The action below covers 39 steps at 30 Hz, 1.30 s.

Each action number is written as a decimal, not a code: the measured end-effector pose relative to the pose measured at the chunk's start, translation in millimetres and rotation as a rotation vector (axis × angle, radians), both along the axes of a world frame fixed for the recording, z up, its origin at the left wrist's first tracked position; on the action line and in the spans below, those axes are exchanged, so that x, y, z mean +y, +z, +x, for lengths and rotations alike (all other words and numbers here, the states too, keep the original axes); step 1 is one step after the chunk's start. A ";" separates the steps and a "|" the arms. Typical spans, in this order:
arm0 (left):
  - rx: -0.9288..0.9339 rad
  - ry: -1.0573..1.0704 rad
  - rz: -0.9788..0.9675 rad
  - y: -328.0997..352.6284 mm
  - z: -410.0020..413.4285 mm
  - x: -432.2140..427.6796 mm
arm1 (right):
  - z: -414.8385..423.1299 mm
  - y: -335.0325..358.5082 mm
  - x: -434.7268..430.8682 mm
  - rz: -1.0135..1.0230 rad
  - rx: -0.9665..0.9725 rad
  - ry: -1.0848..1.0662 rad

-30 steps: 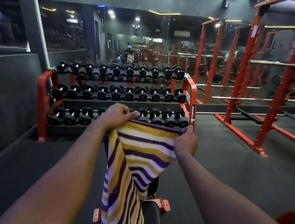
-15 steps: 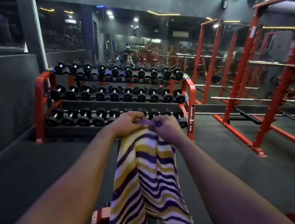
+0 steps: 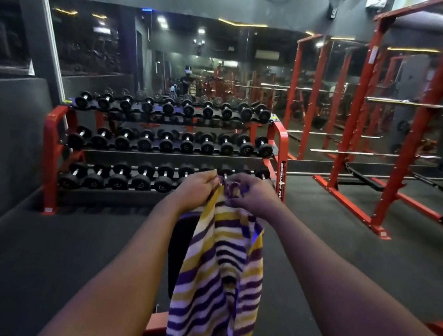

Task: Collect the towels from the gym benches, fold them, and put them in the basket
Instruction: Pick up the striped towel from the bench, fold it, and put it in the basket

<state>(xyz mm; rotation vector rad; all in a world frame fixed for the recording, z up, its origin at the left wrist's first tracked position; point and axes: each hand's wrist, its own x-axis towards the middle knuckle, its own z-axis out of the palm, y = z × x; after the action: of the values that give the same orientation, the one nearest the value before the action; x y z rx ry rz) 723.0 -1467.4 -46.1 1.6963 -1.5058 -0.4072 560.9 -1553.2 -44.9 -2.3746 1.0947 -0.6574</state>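
A towel [image 3: 219, 280] is hung above a bench [image 3: 178, 249], its top corners pinched together by the left hand [image 3: 196, 187] and right hand [image 3: 254, 194]; edges are best aligned before the next fold.

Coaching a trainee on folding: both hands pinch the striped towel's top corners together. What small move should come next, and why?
Probably take both corners into the left hand and run the right hand down to the hanging end to fold it up. The hands meet at the top, and the striped towel hangs doubled and long.
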 end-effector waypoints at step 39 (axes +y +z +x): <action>-0.108 0.017 -0.074 -30.3 14.0 -2.5 | -10.5 9.5 -11.6 -0.025 -0.085 -0.195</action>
<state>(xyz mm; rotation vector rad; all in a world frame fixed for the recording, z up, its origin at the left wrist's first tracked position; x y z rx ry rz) 737.0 -1469.8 -76.3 1.6949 -1.5636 -0.2510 550.4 -1564.8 -35.4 -2.2565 1.2975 -0.8351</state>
